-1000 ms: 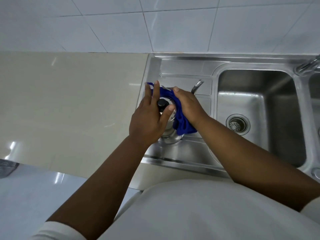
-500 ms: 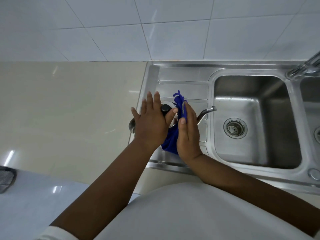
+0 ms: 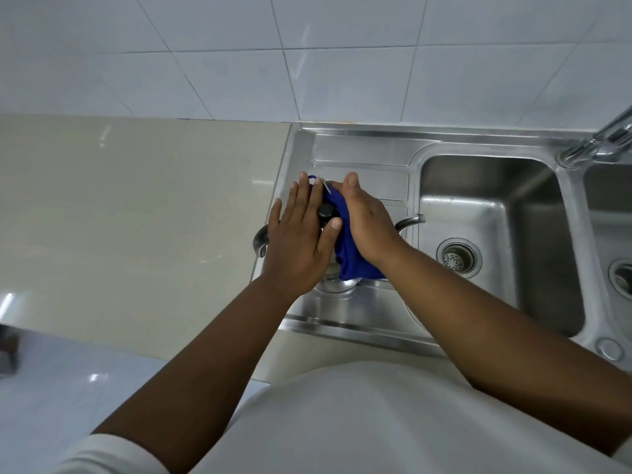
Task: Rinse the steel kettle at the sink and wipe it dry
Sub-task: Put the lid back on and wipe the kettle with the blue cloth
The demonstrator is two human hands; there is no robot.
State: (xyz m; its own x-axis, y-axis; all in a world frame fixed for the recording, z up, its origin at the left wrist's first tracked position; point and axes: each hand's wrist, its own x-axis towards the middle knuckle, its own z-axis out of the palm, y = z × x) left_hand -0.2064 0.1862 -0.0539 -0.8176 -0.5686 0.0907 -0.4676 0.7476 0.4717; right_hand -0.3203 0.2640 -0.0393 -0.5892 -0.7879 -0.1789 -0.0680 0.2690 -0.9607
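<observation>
The steel kettle [image 3: 333, 283] stands on the sink's drainboard [image 3: 362, 313], mostly hidden under both hands. Its black lid knob [image 3: 326, 211] shows between my fingers, its spout [image 3: 410, 221] points right toward the basin, and its handle [image 3: 260, 239] sticks out left. My left hand [image 3: 297, 239] lies flat over the lid with fingers spread. My right hand [image 3: 366, 220] presses a blue cloth [image 3: 350, 265] against the kettle's top and right side.
A steel basin [image 3: 496, 213] with a drain strainer [image 3: 456, 258] lies to the right, a second basin [image 3: 612, 234] beyond it. The tap [image 3: 602, 142] reaches in at the upper right. A beige counter [image 3: 136, 206] extends left; white wall tiles [image 3: 307, 53] rise behind.
My right hand has swept the blue cloth from the kettle's near right side up over its top. My left hand stays on the lid. The spout has turned to point right.
</observation>
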